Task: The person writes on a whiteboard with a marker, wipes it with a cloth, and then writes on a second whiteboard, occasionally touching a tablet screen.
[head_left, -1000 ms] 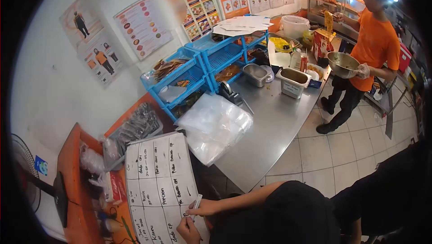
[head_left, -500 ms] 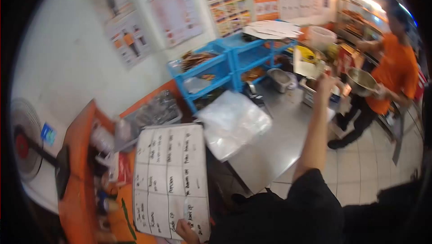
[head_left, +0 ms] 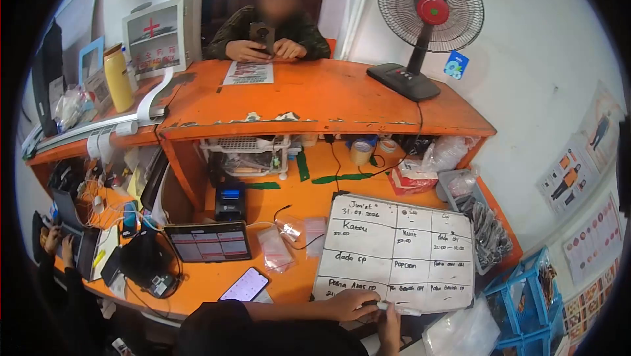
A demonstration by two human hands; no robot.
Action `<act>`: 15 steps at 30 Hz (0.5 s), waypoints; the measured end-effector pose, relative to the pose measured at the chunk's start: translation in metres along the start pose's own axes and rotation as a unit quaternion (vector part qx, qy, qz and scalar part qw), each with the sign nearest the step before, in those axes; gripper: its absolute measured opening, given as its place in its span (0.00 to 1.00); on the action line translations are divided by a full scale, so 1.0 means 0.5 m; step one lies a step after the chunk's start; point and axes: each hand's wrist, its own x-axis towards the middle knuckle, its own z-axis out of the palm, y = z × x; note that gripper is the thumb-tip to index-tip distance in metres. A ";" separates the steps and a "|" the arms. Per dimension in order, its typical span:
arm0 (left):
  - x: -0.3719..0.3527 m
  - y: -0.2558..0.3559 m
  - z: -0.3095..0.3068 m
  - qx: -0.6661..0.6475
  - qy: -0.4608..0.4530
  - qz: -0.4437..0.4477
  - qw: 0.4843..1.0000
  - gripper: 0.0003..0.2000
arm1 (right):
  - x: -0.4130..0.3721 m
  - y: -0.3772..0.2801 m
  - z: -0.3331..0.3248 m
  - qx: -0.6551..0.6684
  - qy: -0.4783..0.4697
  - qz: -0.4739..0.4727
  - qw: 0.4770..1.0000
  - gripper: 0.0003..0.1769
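A whiteboard (head_left: 368, 267) with a handwritten black grid leans on the orange desk before me. At its lower edge, my left hand (head_left: 358, 303) reaches in from the left, with its fingers closed around one end of a white marker (head_left: 388, 305). My right hand (head_left: 389, 330) comes up from below, and its fingers are closed at the marker too. Both hands are close together. Part of the marker is hidden by the fingers.
A tablet (head_left: 207, 242), a phone (head_left: 244, 286) and a small printer (head_left: 230, 201) sit on the desk. A fan (head_left: 430, 11) stands on the raised counter (head_left: 315, 96). Behind it, a person (head_left: 269, 27) holds a phone. At left, another person's hands (head_left: 59, 244) rest on a laptop.
My view has swung left from the metal table and the person in orange to the desk. My right arm, stretched out before, is now drawn in beside my left hand at the whiteboard.
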 end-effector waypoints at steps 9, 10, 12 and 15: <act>-0.030 0.022 -0.096 0.100 -0.063 -0.145 0.982 0.15 | 0.057 -0.008 0.121 -0.001 0.059 0.160 0.985 0.18; -0.036 0.015 -0.105 0.109 -0.065 -0.116 0.985 0.15 | 0.059 -0.001 0.123 0.010 0.061 0.193 0.979 0.17; -0.040 -0.004 -0.104 0.112 -0.042 -0.091 0.989 0.14 | 0.060 0.011 0.120 -0.003 0.002 0.173 0.985 0.17; -0.045 -0.003 -0.120 0.152 -0.058 -0.053 0.985 0.13 | 0.076 -0.013 0.119 -0.003 -0.119 0.170 0.978 0.19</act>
